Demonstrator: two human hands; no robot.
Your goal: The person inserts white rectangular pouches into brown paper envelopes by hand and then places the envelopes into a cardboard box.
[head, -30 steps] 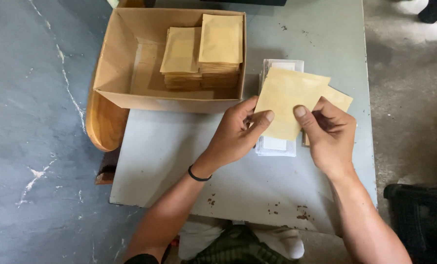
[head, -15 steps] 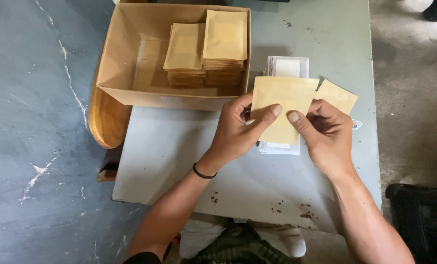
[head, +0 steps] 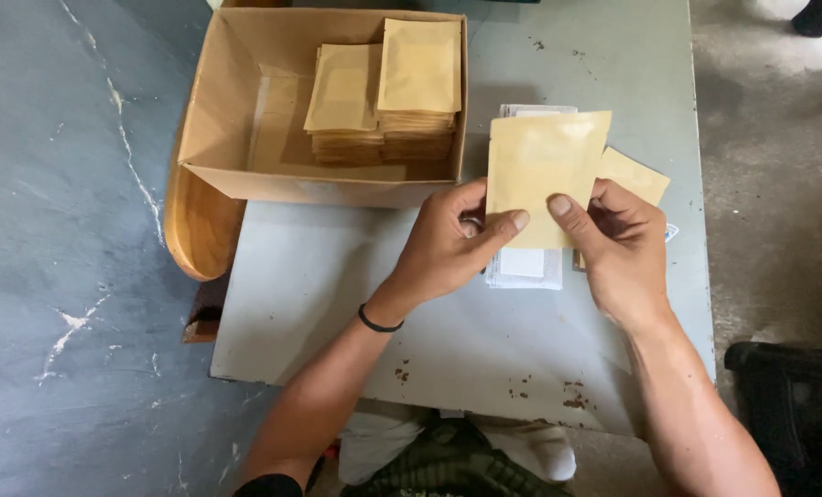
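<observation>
Both forearms reach forward from the bottom of the view and converge toward the middle. The left hand [head: 448, 244] is turned with its back up and slightly to the left, the wrist bent a little and ringed by a thin dark band. Its thumb lies stretched out to the right, nail up, and the fingers curl underneath, out of sight. The right hand [head: 618, 244] mirrors it, back toward the camera, thumb pointing left and up, fingers folded behind. The two thumb tips sit near each other, not touching. Both hands are closed in a pinch.
</observation>
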